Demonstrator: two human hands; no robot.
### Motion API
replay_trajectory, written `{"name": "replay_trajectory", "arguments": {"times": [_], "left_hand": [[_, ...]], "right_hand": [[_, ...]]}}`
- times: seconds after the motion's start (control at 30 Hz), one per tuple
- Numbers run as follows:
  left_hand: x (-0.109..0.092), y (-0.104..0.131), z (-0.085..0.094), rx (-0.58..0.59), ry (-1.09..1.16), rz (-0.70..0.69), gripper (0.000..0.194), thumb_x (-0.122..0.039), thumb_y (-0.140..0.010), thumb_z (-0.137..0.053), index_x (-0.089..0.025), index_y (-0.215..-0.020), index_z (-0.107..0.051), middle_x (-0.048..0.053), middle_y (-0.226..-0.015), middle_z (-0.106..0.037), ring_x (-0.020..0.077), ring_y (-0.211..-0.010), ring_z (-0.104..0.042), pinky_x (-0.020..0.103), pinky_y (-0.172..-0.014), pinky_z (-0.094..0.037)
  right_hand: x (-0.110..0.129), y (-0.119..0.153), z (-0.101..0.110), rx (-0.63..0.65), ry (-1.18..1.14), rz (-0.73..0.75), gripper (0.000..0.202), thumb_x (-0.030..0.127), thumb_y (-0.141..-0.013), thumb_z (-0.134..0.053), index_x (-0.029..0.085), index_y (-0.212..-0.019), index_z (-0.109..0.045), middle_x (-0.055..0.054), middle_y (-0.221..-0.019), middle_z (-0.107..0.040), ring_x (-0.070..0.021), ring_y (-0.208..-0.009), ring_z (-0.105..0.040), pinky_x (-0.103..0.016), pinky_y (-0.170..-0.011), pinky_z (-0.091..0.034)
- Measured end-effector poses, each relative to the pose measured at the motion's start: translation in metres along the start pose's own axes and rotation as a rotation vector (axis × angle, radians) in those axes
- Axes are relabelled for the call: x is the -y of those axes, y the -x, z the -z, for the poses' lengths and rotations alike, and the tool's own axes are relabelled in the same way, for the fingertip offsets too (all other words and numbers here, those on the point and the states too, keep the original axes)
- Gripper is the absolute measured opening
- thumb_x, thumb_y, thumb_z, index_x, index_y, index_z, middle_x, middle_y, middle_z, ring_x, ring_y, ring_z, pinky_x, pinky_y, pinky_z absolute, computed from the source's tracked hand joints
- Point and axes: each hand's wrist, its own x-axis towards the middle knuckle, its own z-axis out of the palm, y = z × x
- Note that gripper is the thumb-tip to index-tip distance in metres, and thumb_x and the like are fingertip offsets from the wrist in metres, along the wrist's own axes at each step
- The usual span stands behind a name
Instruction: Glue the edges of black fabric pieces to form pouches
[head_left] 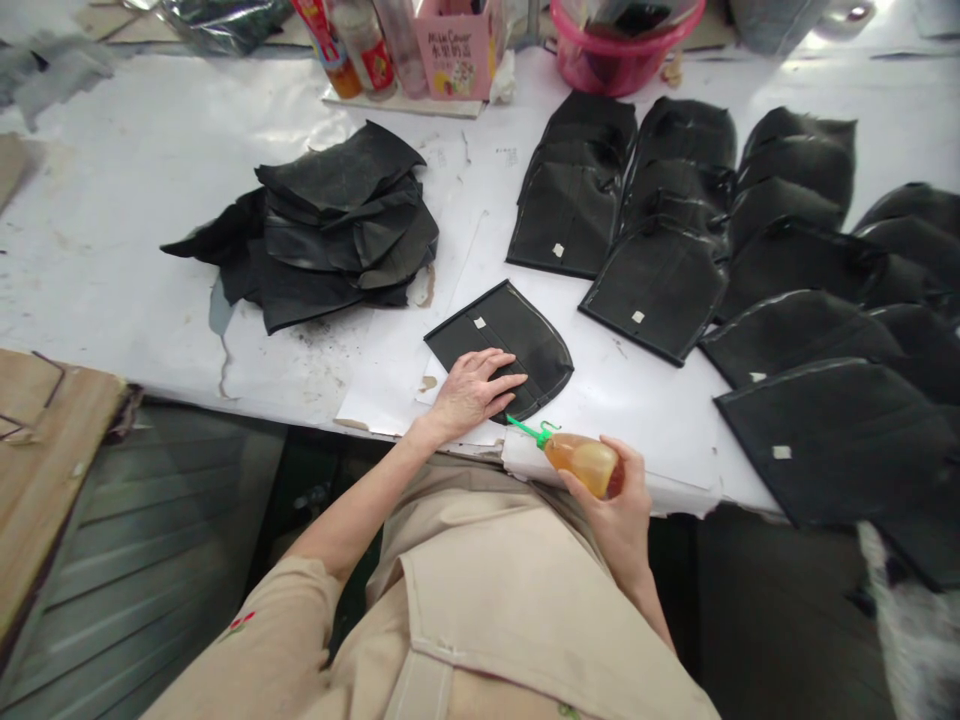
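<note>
A black leather-like panel [536, 345] with one curved end and a small pale label lies on the white-covered table in front of me. My left hand [480, 390] rests flat on it, fingers stretched out and apart. My right hand [619, 500] is wrapped round a squeeze bottle [581, 462] of amber liquid, likely glue. Its thin green nozzle points left, with the tip at the panel's near edge, close to my left fingers. I cannot tell whether the tip touches the panel.
A loose heap of black pieces [330, 235] lies at left. Similar labelled panels [656, 285] overlap in rows on the right, some reaching past the table edge. Behind stand bottles [364, 50], a pink box [456, 50] and a pink basin [626, 55]. A wooden board [52, 450] is at far left.
</note>
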Motion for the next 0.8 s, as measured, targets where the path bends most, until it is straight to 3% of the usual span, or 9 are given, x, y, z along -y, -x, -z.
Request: {"name": "replay_trajectory", "arguments": {"times": [0.1,0.17,0.27,0.37,0.47,0.57,0.67,0.8], "left_hand": [[-0.001,0.0,-0.001,-0.011,-0.028,0.005,0.032,-0.035,-0.102,-0.053,-0.03,-0.13,-0.07,0.009,-0.145,-0.059,0.0291,-0.137,-0.049,0.048,-0.111,-0.038],[-0.006,0.0,-0.003,-0.025,-0.041,0.02,0.033,-0.036,-0.101,-0.055,-0.031,-0.13,-0.07,0.008,-0.144,-0.06,0.0294,-0.135,-0.049,0.048,-0.11,-0.038],[-0.02,-0.004,-0.006,-0.036,-0.075,0.094,0.034,-0.039,-0.1,-0.058,-0.03,-0.131,-0.069,0.01,-0.139,-0.061,0.0311,-0.128,-0.051,0.048,-0.104,-0.042],[-0.034,-0.009,-0.005,-0.001,-0.097,0.173,0.042,-0.044,-0.097,-0.062,-0.026,-0.135,-0.066,0.014,-0.136,-0.06,0.0332,-0.122,-0.053,0.048,-0.096,-0.046],[-0.038,-0.012,0.001,0.08,-0.073,0.118,0.051,-0.047,-0.094,-0.066,-0.02,-0.138,-0.063,0.017,-0.138,-0.058,0.0324,-0.12,-0.054,0.046,-0.098,-0.049],[-0.035,-0.013,0.004,0.124,-0.081,0.048,0.058,-0.047,-0.091,-0.071,-0.016,-0.138,-0.061,0.019,-0.139,-0.056,0.0328,-0.118,-0.055,0.045,-0.099,-0.05],[-0.038,-0.014,0.002,0.102,-0.121,0.07,0.058,-0.047,-0.09,-0.071,-0.017,-0.138,-0.061,0.02,-0.138,-0.056,0.0342,-0.118,-0.055,0.046,-0.095,-0.051],[-0.046,-0.015,-0.005,0.068,-0.157,0.119,0.056,-0.047,-0.091,-0.071,-0.02,-0.138,-0.06,0.019,-0.138,-0.056,0.034,-0.118,-0.055,0.045,-0.093,-0.051]], "right_hand": [[0.003,-0.003,0.009,0.065,-0.283,-0.202,0.062,0.048,-0.069,-0.087,0.023,-0.119,-0.06,-0.007,-0.109,-0.067,-0.0236,-0.085,-0.066,-0.036,-0.063,-0.059],[0.001,-0.004,0.015,0.084,-0.473,-0.258,0.054,0.052,-0.075,-0.081,0.022,-0.115,-0.061,-0.008,-0.103,-0.068,-0.0211,-0.073,-0.063,-0.034,-0.054,-0.055],[-0.003,-0.007,0.023,0.072,-0.625,-0.219,0.048,0.06,-0.087,-0.065,0.022,-0.116,-0.063,-0.009,-0.095,-0.069,-0.0169,-0.06,-0.053,-0.034,-0.051,-0.05],[-0.006,-0.011,0.032,-0.027,-0.663,-0.171,0.049,0.065,-0.094,-0.05,0.026,-0.121,-0.062,-0.01,-0.096,-0.069,-0.0162,-0.058,-0.049,-0.032,-0.05,-0.046],[-0.004,-0.013,0.04,-0.124,-0.674,-0.114,0.044,0.06,-0.092,-0.059,0.025,-0.117,-0.064,-0.009,-0.097,-0.067,-0.0157,-0.061,-0.052,-0.032,-0.052,-0.049],[-0.002,-0.011,0.044,-0.249,-0.623,-0.074,0.044,0.048,-0.081,-0.077,0.019,-0.113,-0.064,-0.009,-0.102,-0.066,-0.0163,-0.067,-0.058,-0.032,-0.055,-0.053],[-0.006,-0.005,0.042,-0.363,-0.486,-0.088,0.055,0.04,-0.073,-0.085,0.02,-0.117,-0.06,-0.01,-0.115,-0.064,-0.0231,-0.085,-0.067,-0.036,-0.06,-0.059],[-0.016,0.005,0.036,-0.403,-0.225,-0.054,0.068,0.042,-0.064,-0.091,0.022,-0.12,-0.059,-0.008,-0.117,-0.064,-0.0268,-0.096,-0.068,-0.044,-0.073,-0.063]]}}
